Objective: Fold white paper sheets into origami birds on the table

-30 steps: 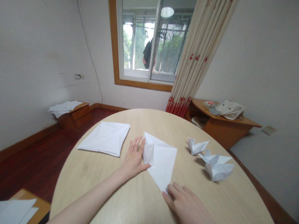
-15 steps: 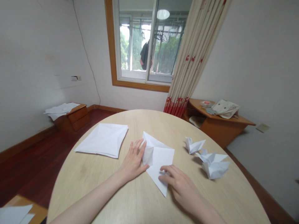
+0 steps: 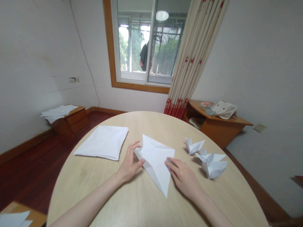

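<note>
A partly folded sheet of white paper (image 3: 155, 157) lies on the round wooden table (image 3: 104, 189), creased, with one point towards me. My left hand (image 3: 130, 162) is at its left edge, thumb and fingers apart around the raised left corner; whether the fingertips touch it is hard to make out. Along the right edge, my right hand (image 3: 181, 171) rests its fingertips on the paper, fingers stretched and slightly bent. Several folded paper birds (image 3: 214, 167) stand to the right of that hand. To the left lies a stack of white paper squares (image 3: 101, 142).
A small drawer cabinet (image 3: 74, 119) with papers on top stands at the far left. Behind the table on the right is a wooden desk (image 3: 217, 130) bearing a cloth bag (image 3: 224, 109). More white sheets (image 3: 14, 218) lie at the lower left. A curtain (image 3: 189, 63) hangs beside the window.
The left flap of the paper has swung outward to the left, widening the sheet. My left hand moved left with its thumb lifted, and my right hand shifted onto the right edge.
</note>
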The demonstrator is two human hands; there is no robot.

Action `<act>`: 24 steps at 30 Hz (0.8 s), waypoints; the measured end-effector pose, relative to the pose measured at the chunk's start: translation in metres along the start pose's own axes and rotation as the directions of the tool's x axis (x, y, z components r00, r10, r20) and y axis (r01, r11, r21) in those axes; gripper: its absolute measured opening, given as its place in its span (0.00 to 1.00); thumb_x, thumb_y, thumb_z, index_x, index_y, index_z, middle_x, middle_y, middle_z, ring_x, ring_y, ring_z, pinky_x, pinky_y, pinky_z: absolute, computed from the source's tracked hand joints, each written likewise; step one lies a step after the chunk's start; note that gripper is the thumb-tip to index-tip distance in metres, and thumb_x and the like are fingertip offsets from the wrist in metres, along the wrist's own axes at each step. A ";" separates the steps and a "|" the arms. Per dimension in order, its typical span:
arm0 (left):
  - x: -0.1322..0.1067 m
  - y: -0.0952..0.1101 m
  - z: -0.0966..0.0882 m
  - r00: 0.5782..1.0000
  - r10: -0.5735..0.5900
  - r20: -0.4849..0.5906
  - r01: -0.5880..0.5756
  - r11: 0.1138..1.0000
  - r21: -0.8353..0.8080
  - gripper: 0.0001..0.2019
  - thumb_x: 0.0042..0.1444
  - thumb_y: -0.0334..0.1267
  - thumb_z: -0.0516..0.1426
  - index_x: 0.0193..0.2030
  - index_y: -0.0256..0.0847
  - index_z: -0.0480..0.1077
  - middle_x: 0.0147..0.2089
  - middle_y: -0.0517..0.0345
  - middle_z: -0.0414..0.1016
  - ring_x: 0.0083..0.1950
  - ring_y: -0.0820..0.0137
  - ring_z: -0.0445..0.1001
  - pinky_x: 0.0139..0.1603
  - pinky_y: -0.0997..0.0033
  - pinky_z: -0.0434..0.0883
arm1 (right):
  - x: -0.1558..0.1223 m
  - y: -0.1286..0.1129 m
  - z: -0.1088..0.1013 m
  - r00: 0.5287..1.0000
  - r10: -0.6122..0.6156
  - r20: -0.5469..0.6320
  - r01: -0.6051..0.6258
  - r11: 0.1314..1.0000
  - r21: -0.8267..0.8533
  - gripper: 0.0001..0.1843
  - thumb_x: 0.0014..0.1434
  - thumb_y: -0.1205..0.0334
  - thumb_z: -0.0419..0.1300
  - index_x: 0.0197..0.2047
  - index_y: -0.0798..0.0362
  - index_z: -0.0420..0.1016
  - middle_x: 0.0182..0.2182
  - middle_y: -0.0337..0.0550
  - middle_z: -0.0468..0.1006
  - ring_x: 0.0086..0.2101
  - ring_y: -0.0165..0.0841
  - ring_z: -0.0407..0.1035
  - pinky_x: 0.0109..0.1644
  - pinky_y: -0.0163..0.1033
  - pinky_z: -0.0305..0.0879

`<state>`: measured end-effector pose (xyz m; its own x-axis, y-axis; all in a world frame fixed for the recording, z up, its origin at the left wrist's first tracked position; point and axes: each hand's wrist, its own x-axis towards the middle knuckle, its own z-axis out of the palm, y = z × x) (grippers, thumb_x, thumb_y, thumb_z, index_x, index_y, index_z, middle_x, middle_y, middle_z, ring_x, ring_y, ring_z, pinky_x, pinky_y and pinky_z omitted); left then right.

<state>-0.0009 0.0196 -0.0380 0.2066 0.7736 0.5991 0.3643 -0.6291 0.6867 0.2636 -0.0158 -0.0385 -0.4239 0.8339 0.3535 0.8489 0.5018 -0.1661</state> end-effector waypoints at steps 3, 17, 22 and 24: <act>0.002 0.000 -0.004 1.000 -0.028 -0.001 0.028 0.993 -0.112 0.25 0.60 0.60 0.48 0.52 0.40 0.61 0.58 0.43 0.65 0.61 0.56 0.63 0.61 0.53 0.60 | 0.000 -0.003 -0.002 0.998 -0.051 0.046 0.051 0.999 0.008 0.20 0.61 0.72 0.50 0.53 0.48 0.73 0.56 0.48 0.71 0.53 0.42 0.66 0.55 0.53 0.64; 0.019 0.002 -0.034 0.983 -0.093 0.155 0.116 0.983 -0.145 0.33 0.59 0.66 0.40 0.45 0.38 0.70 0.45 0.47 0.76 0.45 0.59 0.75 0.50 0.61 0.67 | 0.001 0.011 0.003 0.997 0.004 0.082 -0.008 0.998 0.054 0.19 0.66 0.63 0.49 0.57 0.50 0.71 0.60 0.50 0.67 0.55 0.42 0.65 0.58 0.53 0.63; 0.020 0.001 -0.035 0.946 -0.254 0.199 0.267 0.963 -0.039 0.23 0.61 0.57 0.47 0.44 0.39 0.69 0.40 0.52 0.78 0.33 0.65 0.77 0.42 0.65 0.70 | 0.001 0.019 0.005 0.996 0.001 0.094 -0.009 0.996 0.086 0.18 0.65 0.62 0.50 0.55 0.48 0.73 0.61 0.46 0.65 0.55 0.43 0.66 0.58 0.53 0.62; 0.020 0.000 -0.033 0.936 -0.294 0.195 0.299 0.954 0.004 0.18 0.60 0.53 0.51 0.44 0.41 0.69 0.39 0.54 0.78 0.33 0.66 0.77 0.39 0.68 0.70 | 0.001 0.020 0.004 0.994 0.016 0.108 -0.028 0.994 0.108 0.18 0.64 0.62 0.52 0.54 0.47 0.74 0.62 0.45 0.64 0.55 0.43 0.65 0.59 0.54 0.61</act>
<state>-0.0272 0.0327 -0.0125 0.2631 0.9236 0.2788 0.4127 -0.3689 0.8328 0.2790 -0.0038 -0.0449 -0.4414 0.8619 0.2497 0.8215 0.5001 -0.2741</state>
